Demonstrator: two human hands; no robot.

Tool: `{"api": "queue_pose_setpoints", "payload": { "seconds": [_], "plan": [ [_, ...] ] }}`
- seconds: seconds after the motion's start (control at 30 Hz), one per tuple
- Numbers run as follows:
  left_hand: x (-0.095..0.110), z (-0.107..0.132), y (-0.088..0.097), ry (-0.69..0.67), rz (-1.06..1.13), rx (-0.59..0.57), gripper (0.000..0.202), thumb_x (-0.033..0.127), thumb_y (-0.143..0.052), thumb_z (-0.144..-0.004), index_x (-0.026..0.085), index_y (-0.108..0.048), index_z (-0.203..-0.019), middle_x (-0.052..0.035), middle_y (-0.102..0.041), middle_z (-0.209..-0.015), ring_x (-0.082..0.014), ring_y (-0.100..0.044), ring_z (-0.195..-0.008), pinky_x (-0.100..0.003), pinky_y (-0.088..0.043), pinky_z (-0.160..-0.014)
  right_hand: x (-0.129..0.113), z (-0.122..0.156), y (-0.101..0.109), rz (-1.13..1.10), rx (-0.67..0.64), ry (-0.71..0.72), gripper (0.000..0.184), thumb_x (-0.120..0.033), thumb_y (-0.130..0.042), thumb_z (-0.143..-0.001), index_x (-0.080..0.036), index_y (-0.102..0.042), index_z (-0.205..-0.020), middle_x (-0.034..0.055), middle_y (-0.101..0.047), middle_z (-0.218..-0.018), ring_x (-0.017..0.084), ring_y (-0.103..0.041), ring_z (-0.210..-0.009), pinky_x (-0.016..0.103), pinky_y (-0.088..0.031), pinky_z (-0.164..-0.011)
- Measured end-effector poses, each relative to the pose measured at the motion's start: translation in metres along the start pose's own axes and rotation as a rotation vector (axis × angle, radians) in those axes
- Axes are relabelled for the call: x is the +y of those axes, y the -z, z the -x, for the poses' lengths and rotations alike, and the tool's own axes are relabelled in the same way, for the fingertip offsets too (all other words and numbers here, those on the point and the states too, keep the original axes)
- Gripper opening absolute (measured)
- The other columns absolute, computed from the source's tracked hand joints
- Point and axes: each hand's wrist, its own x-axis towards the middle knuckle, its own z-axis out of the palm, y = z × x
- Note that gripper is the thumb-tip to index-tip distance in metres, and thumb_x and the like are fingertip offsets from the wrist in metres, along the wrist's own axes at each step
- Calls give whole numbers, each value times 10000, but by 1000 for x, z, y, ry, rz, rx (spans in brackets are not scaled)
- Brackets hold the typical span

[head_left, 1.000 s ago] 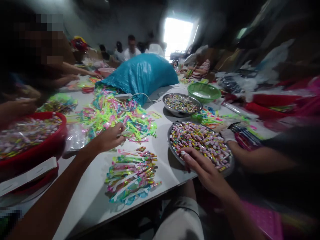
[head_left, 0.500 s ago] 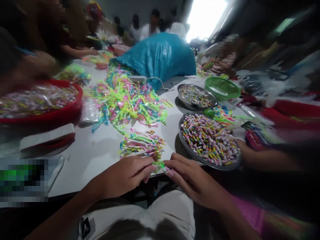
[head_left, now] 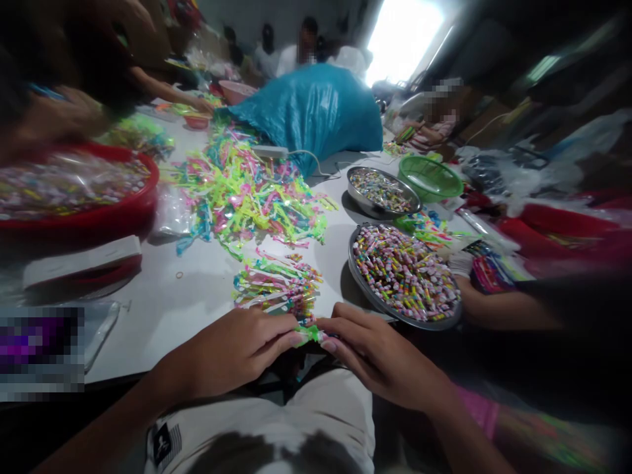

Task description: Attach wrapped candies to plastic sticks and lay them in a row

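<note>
Both left hand (head_left: 234,349) and right hand (head_left: 378,352) pinch a green piece (head_left: 312,334) near multicoloured bundle (head_left: 276,283) and bowl (head_left: 363,284).

White worktop (head_left: 158,329) runs from btm L thru ctr toward the back. Dim grey wall (head_left: 281,12) along top ctr; 1 bright opening (head_left: 405,39), blown out, door or window unclear, R of top ctr. 1 pale light strip (head_left: 543,68), tilted, upper R. R edge v. dark, blurred.
</note>
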Motion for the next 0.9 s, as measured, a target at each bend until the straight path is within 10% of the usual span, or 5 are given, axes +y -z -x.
{"api": "queue_pose_setpoints", "payload": {
  "seconds": [0.9],
  "plan": [
    [-23,-6,-36,-154,-191,-220,294,411,-356,-1070,253,-587,-979,-27,-737,-892,-167,-671,-759,-333,-263,-604,29,10,-30,247,-327,76,251,-341,-375,-1169,-193,-577,-1148,26,-671,-961,171,-568,-747,350,-286,-646]
  ]
}}
